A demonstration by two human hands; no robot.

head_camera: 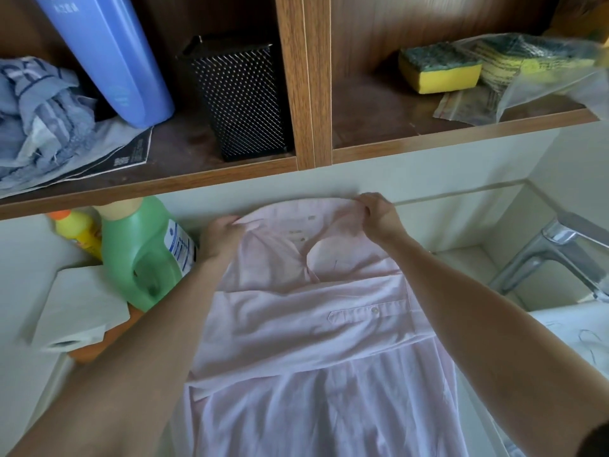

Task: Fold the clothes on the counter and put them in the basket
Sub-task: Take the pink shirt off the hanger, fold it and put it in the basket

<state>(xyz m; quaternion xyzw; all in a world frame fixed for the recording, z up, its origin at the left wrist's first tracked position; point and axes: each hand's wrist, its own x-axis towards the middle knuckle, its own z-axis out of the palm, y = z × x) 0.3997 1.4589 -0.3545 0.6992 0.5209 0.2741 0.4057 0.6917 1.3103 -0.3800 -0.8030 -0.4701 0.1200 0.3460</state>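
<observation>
Pink cotton fills the middle of the view: a button-up shirt (313, 324) lies spread on the white table (26, 285). Its collar sits at the far edge near the wall, and its tail runs toward the person and out past the bottom. One sleeve is folded across the chest, its cuff (one small button on it) lying flat on the body.

Both hands are at the collar. The left hand (219, 240) holds the collar's left end, its fingers (230, 222) curled and pinching the fabric. The right hand (379, 217) holds the right end, its fingers (365, 202) bunched together and pinching the collar's edge. Both bare forearms reach over the sides of the shirt.

Just left of the shirt stands a green jug (138, 258), touching the left wrist, with a yellow bottle (77, 232) behind it and a white paper roll (79, 308) lying in front. To the right a chrome tap (553, 255) stands over a sink (only partly seen).

A wooden shelf (164, 179) hangs above the table. Its left bay holds a crumpled blue-grey cloth (36, 117), a leaning blue bottle (108, 54) and an upright black mesh bin (244, 97). In the right bay a yellow sponge (438, 70) sits beside a clear plastic bag (527, 70) of more sponges.
</observation>
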